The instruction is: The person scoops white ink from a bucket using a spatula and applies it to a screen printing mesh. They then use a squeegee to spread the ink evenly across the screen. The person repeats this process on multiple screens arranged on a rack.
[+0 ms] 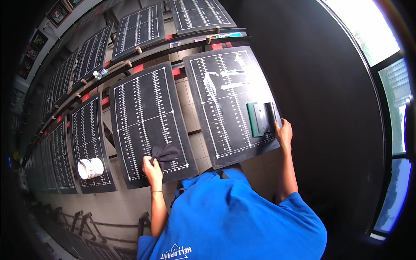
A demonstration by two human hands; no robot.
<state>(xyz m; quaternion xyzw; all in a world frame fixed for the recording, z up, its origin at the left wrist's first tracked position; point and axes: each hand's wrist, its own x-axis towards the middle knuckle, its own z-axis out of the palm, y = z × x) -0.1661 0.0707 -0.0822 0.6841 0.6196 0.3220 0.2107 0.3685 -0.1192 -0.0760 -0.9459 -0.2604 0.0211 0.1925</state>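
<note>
My left hand (153, 172) is closed on a bunched dark cloth (166, 154) over the lower part of a black board (147, 97) with white ruled scales. To the right stands a second board (206, 125) of the same kind, with shiny white smears (210, 84) across its upper half. Curled at this board's right edge, my right hand (284, 135) has its thumb over the top side; the undersides of the fingers are hidden. Beside that hand, a dark squeegee-like tool (261, 120) with a green edge lies on the board.
More ruled boards (90, 130) line up in two rows. A dark rail (158, 47) with short wooden pegs runs between them. A white tub (90, 168) sits on a board to the left. The dark wall (320, 86) rises close on my right.
</note>
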